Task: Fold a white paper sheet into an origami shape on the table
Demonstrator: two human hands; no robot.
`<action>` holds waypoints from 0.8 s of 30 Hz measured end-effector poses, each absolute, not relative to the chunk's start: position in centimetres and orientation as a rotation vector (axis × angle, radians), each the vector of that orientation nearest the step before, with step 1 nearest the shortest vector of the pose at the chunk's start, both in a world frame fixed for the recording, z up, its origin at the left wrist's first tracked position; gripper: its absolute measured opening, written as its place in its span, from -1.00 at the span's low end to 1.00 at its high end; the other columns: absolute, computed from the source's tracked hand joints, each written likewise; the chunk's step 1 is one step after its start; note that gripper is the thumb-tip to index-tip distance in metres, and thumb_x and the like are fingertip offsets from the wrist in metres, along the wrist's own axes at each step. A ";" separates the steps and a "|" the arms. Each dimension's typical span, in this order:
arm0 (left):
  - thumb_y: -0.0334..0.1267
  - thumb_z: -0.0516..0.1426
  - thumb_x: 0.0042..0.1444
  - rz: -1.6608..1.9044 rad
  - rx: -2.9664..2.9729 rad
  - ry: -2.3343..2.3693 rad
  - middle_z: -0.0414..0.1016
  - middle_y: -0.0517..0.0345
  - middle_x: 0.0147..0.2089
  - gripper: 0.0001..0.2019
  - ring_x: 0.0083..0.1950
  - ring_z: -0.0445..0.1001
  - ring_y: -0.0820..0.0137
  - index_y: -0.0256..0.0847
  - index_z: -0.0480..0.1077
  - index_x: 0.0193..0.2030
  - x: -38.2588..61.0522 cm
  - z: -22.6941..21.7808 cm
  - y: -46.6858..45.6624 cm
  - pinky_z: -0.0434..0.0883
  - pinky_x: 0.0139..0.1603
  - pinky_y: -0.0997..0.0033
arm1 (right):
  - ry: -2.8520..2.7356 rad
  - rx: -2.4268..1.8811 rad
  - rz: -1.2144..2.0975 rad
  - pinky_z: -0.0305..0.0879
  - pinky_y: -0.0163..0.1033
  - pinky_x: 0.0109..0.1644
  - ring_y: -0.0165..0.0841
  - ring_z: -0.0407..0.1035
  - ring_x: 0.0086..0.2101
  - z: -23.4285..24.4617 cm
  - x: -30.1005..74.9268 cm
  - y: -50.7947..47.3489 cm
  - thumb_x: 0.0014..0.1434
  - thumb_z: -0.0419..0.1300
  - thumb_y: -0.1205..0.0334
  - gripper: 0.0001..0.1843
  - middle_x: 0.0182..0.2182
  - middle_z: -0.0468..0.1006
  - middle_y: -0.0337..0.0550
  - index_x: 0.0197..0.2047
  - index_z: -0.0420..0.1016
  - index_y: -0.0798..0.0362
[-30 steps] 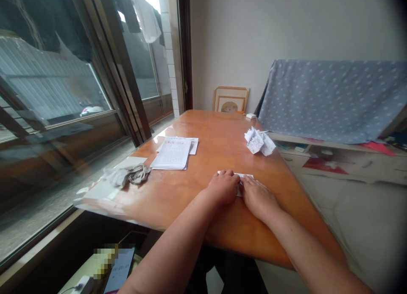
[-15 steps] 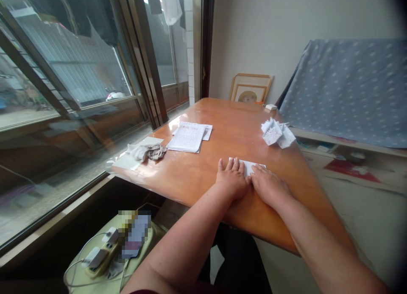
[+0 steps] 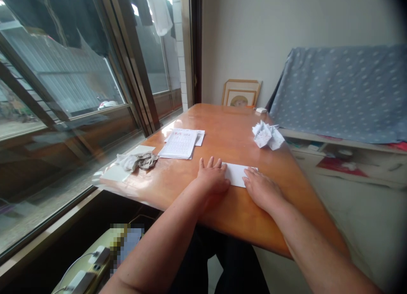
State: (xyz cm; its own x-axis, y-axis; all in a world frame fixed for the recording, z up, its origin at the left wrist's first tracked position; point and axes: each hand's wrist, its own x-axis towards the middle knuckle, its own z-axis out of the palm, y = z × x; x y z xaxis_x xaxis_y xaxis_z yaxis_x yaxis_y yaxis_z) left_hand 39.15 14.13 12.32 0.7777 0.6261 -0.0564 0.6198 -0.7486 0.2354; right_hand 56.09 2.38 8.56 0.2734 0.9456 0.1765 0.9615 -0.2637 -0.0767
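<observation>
Head view: left hand [image 3: 213, 178] and right hand [image 3: 262, 190] lie open around a white paper strip [image 3: 237, 174]

Neither hand grasps anything. The left lies flat with fingers spread, just beside the strip's left end. The right is relaxed, its fingertips [image 3: 249, 172] touching the strip's right end. The strip lies flat on an orange wooden table [image 3: 229, 120], between a crumpled folded paper [image 3: 264, 135] and printed sheets [image 3: 177, 144].

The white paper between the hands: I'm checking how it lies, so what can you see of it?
The white paper is a plain oblong sheet, apparently unmarked, lying flat on the glossy orange table. The left hand meets its near left corner; the right hand's fingers rest on its near right corner.
</observation>
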 end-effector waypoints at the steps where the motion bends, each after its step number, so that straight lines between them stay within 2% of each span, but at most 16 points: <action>1: -0.12 0.13 0.14 0.043 2.713 0.954 0.05 -0.13 0.51 -0.37 0.51 -0.13 -0.21 -0.14 0.21 0.37 39.1 13.0 14.7 -0.36 0.37 -0.48 | -1.770 -2.373 -0.141 0.14 -0.03 0.35 -0.12 0.21 0.29 8.6 56.0 2.4 0.43 -0.09 0.17 -0.51 0.30 0.35 0.09 0.32 0.32 0.14; 2: -0.18 0.14 0.12 0.052 2.716 0.919 0.15 -0.15 0.46 -0.40 0.48 -0.01 -0.22 -0.15 0.25 0.33 39.1 13.6 15.2 -0.25 0.38 -0.46 | -1.764 -2.369 -0.134 0.15 -0.03 0.34 -0.12 0.21 0.29 8.7 55.9 2.4 0.42 -0.08 0.17 -0.51 0.30 0.35 0.09 0.32 0.31 0.14; 3: -0.20 0.13 0.13 0.057 2.720 0.870 0.29 -0.14 0.39 -0.45 0.42 0.15 -0.16 -0.14 0.29 0.30 39.2 14.3 15.6 -0.09 0.39 -0.35 | -1.749 -2.364 -0.133 0.16 -0.01 0.34 -0.11 0.22 0.29 8.8 55.8 2.3 0.42 -0.07 0.18 -0.51 0.30 0.35 0.09 0.32 0.32 0.14; 5: -0.19 0.11 0.15 0.045 2.715 0.742 0.43 -0.04 0.26 -0.48 0.24 0.40 0.03 -0.10 0.31 0.28 39.7 15.4 16.3 0.26 0.30 0.00 | -1.722 -2.338 -0.126 0.18 0.02 0.33 -0.09 0.23 0.28 9.0 55.6 2.2 0.41 -0.06 0.20 -0.52 0.29 0.37 0.10 0.30 0.34 0.14; 7: -0.15 0.15 0.14 0.038 2.700 0.582 0.47 0.03 0.20 -0.49 0.14 0.48 0.14 -0.08 0.34 0.26 40.3 16.0 16.7 0.40 0.14 0.24 | -1.693 -2.285 -0.108 0.18 0.03 0.32 -0.09 0.24 0.27 9.2 55.7 2.2 0.40 -0.05 0.22 -0.54 0.27 0.40 0.08 0.28 0.37 0.12; 8: -0.13 0.18 0.12 0.047 2.684 0.508 0.47 0.03 0.19 -0.48 0.12 0.48 0.15 -0.08 0.36 0.24 40.5 16.1 16.8 0.42 0.10 0.28 | -1.663 -2.245 -0.093 0.19 0.02 0.32 -0.11 0.25 0.27 9.2 55.8 2.1 0.39 -0.06 0.23 -0.54 0.26 0.41 0.06 0.27 0.38 0.11; 11: -0.09 0.24 0.07 0.139 2.608 0.432 0.45 0.02 0.14 -0.49 0.07 0.47 0.15 -0.08 0.41 0.19 41.1 15.4 17.3 0.43 0.06 0.27 | -1.460 -2.100 -0.044 0.22 -0.06 0.32 -0.19 0.27 0.26 9.1 56.6 2.1 0.38 -0.09 0.22 -0.52 0.25 0.43 0.00 0.27 0.38 0.08; 15: -0.02 0.20 0.15 0.307 2.535 0.394 0.43 0.03 0.10 -0.56 -0.01 0.47 0.22 -0.10 0.43 0.14 41.0 13.9 18.2 0.42 0.07 0.26 | -1.158 -1.972 0.039 0.24 -0.08 0.31 -0.22 0.34 0.21 8.4 58.2 2.4 0.37 -0.07 0.14 -0.51 0.21 0.48 -0.05 0.26 0.40 0.04; 18: -0.01 0.21 0.15 0.379 2.547 0.375 0.41 0.05 0.12 -0.59 0.06 0.44 0.19 -0.05 0.44 0.12 40.5 13.6 18.7 0.39 0.13 0.22 | -1.043 -1.913 0.112 0.24 -0.04 0.30 -0.17 0.34 0.22 8.4 58.9 2.7 0.34 -0.01 0.11 -0.49 0.22 0.47 -0.01 0.27 0.40 0.07; 24: 0.09 0.31 0.02 0.294 2.641 0.312 0.40 0.01 0.15 -0.43 0.15 0.36 0.06 -0.04 0.43 0.16 40.2 14.2 18.6 0.36 0.15 0.10 | -0.960 -1.710 0.334 0.27 -0.10 0.28 -0.18 0.31 0.24 14.0 57.9 2.1 0.32 0.08 0.02 -0.43 0.28 0.39 0.02 0.32 0.33 0.07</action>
State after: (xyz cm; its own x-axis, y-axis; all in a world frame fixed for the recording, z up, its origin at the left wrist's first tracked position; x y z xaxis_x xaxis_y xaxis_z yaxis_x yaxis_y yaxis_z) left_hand 40.21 18.61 14.16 0.9513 0.2675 0.1532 0.1687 -0.8678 0.4675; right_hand 57.86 2.08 13.96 0.6327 0.7370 0.2379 0.4300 -0.0789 -0.8994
